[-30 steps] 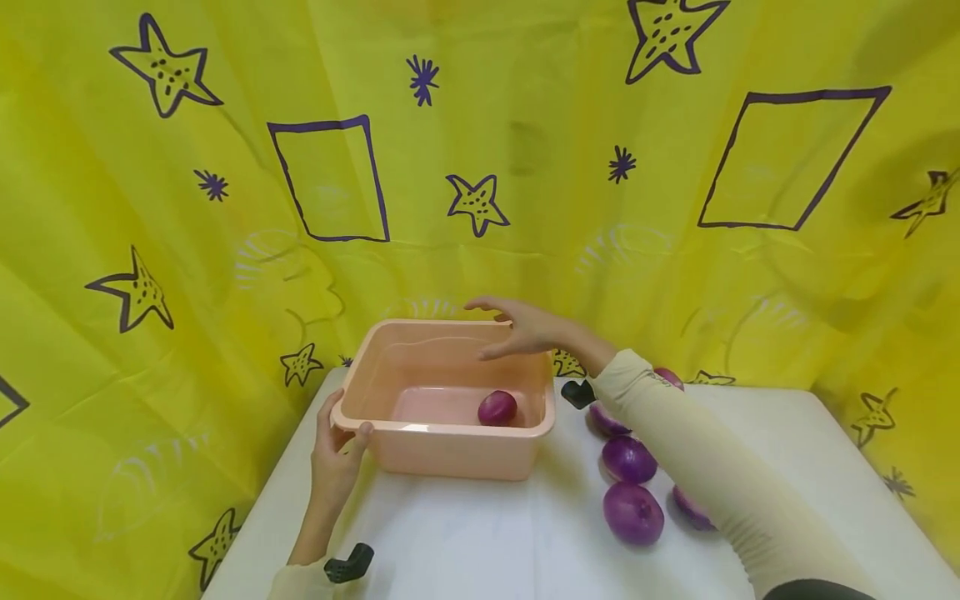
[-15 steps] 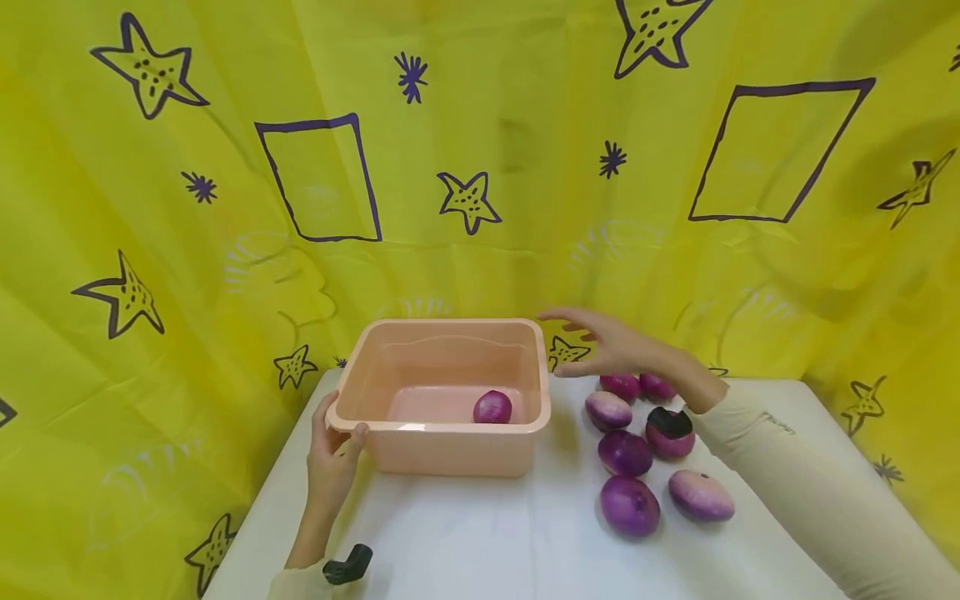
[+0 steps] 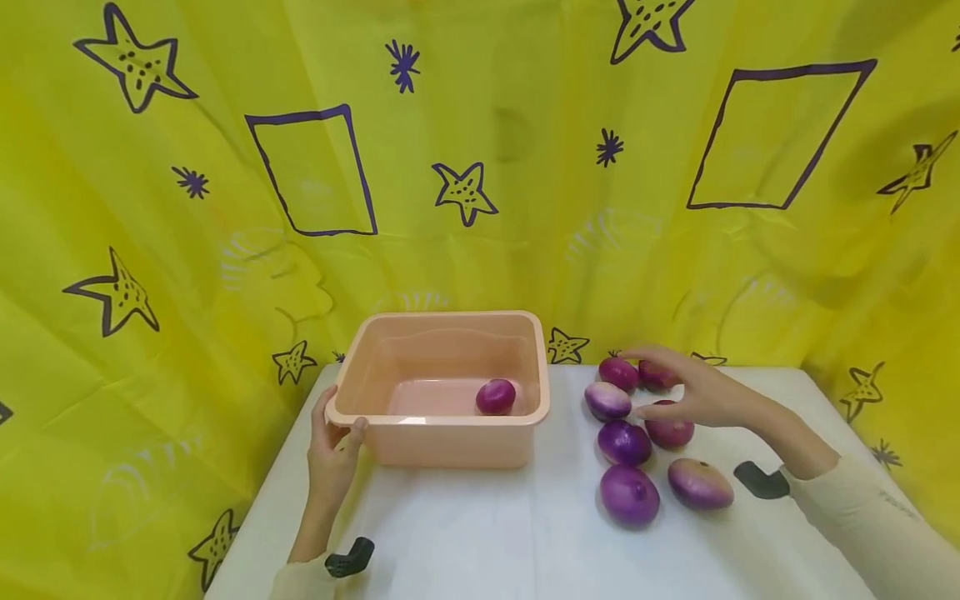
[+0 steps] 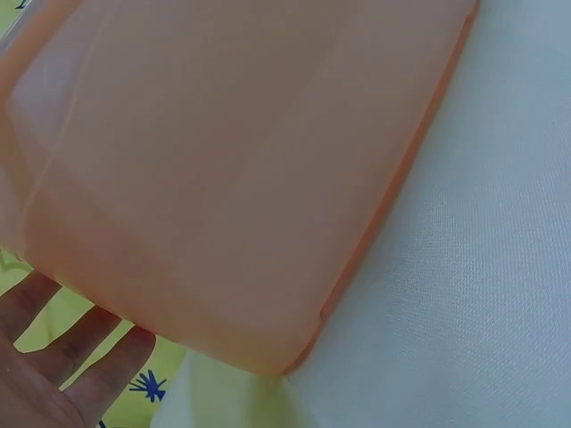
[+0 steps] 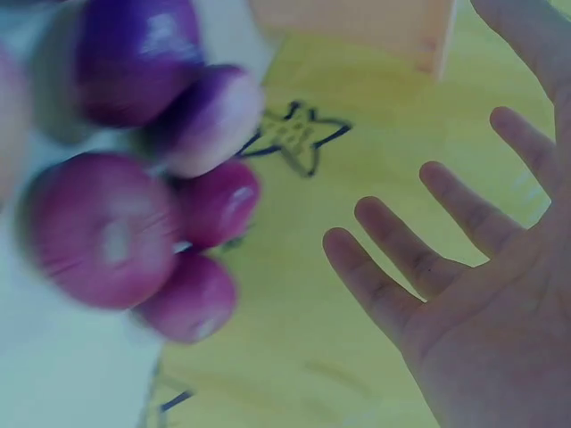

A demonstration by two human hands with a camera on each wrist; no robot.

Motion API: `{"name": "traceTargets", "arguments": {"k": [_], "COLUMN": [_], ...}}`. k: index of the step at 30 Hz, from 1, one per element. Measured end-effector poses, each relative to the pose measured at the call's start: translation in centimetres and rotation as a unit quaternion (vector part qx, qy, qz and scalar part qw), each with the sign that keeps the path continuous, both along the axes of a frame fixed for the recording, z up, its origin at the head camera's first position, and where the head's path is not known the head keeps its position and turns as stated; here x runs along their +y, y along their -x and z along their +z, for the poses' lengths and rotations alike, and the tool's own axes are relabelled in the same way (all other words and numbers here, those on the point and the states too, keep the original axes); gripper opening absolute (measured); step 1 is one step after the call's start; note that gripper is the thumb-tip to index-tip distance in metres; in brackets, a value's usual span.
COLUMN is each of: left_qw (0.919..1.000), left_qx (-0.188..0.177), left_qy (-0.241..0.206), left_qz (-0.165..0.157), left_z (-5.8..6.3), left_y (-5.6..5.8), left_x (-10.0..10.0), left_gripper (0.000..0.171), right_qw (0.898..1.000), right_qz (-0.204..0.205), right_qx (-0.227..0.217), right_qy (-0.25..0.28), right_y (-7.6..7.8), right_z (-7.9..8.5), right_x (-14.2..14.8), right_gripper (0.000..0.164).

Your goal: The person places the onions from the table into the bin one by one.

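Observation:
A peach-coloured plastic tub (image 3: pixel 450 442) stands on the table with one red onion (image 3: pixel 496 397) inside, towards its right end. My left hand (image 3: pixel 332 462) grips the tub's near left corner, thumb at the front and fingers along the left side. In the left wrist view its fingers (image 4: pixel 109 370) touch the tub wall (image 4: pixel 205 196). My right hand (image 3: pixel 708 392) hovers over the back of a group of red onions, holding nothing. Fingers spread apart, the right hand (image 5: pixel 500 294) appears beside a large red onion (image 5: pixel 103 232) in the right wrist view.
Several red onions, among them a purple one (image 3: pixel 629 495) in front and a paler one (image 3: pixel 700 483), lie on the white table (image 3: pixel 450 533) right of the tub. A yellow curtain (image 3: pixel 480 267) with drawn stars hangs right behind the table.
My right hand has moved from above the tub to the right, over the onions, its fingers spread. The left hand stays at the tub's corner.

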State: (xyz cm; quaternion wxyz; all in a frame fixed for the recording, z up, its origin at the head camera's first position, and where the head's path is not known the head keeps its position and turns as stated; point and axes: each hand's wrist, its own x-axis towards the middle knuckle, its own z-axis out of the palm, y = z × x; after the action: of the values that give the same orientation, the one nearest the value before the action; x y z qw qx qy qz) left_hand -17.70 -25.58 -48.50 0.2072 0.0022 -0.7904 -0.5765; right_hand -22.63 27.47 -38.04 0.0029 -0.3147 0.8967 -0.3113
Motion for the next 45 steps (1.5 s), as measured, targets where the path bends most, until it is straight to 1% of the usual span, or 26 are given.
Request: {"name": "traceTargets", "arguments": {"k": [6, 12, 17, 19, 23, 25, 27, 30, 32, 35, 37, 40, 44, 45], "left_qw": [1.0000, 1.0000, 0.9999, 0.9999, 1.0000, 1.0000, 1.0000, 1.0000, 1.0000, 1.0000, 1.0000, 1.0000, 1.0000, 0.9999], "left_qx": [0.000, 0.000, 0.000, -0.001, -0.003, -0.003, 0.000, 0.003, 0.003, 0.001, 0.001, 0.000, -0.003, -0.011], "left_qy": [-0.008, -0.009, -0.011, -0.011, -0.004, 0.001, 0.003, 0.001, -0.002, -0.003, -0.004, -0.003, -0.003, -0.004], "left_qz": [0.001, -0.001, 0.003, 0.003, 0.006, 0.009, 0.009, 0.005, 0.003, 0.004, 0.005, 0.003, 0.000, 0.002], "left_z": [0.3, 0.3, 0.1, 0.1, 0.1, 0.2, 0.2, 0.3, 0.3, 0.4, 0.3, 0.3, 0.3, 0.5], "left_y": [0.1, 0.2, 0.3, 0.3, 0.4, 0.4, 0.4, 0.5, 0.5, 0.5, 0.4, 0.3, 0.2, 0.1], "left_x": [-0.1, -0.1, -0.1, -0.1, -0.2, -0.2, -0.3, -0.3, -0.3, -0.3, -0.3, -0.2, 0.0, 0.0], "left_gripper": [0.070, 0.070, 0.070, 0.071, 0.071, 0.071, 0.070, 0.070, 0.070, 0.070, 0.070, 0.070, 0.071, 0.071], "right_qw": [1.000, 1.000, 0.999, 0.999, 0.998, 0.996, 0.991, 0.985, 0.983, 0.985, 0.987, 0.992, 0.995, 0.995], "right_qz": [-0.013, -0.019, -0.036, -0.036, -0.014, 0.007, 0.021, 0.028, 0.025, 0.031, 0.034, 0.027, 0.023, 0.026], "right_qx": [0.024, 0.020, -0.019, -0.032, -0.061, -0.091, -0.130, -0.170, -0.182, -0.172, -0.155, -0.126, -0.098, -0.094], "right_qy": [-0.004, 0.002, 0.006, 0.007, 0.008, 0.009, 0.009, 0.003, 0.004, 0.003, 0.003, -0.002, -0.005, -0.006], "right_y": [-1.9, -3.1, -3.9, -4.2, -4.7, -4.7, -4.6, -4.6, -4.6, -4.5, -4.3, -4.1, -3.9, -3.9], "right_z": [-2.0, -3.8, -5.3, -5.9, -7.0, -7.6, -8.0, -8.4, -8.5, -8.6, -8.7, -8.8, -9.0, -9.0], "right_x": [2.8, 4.9, 5.9, 6.4, 7.3, 7.6, 7.8, 8.0, 8.1, 8.0, 7.7, 7.4, 7.3, 7.3], "right_gripper": [0.072, 0.069, 0.064, 0.063, 0.060, 0.058, 0.056, 0.056, 0.055, 0.052, 0.048, 0.043, 0.041, 0.041]}}
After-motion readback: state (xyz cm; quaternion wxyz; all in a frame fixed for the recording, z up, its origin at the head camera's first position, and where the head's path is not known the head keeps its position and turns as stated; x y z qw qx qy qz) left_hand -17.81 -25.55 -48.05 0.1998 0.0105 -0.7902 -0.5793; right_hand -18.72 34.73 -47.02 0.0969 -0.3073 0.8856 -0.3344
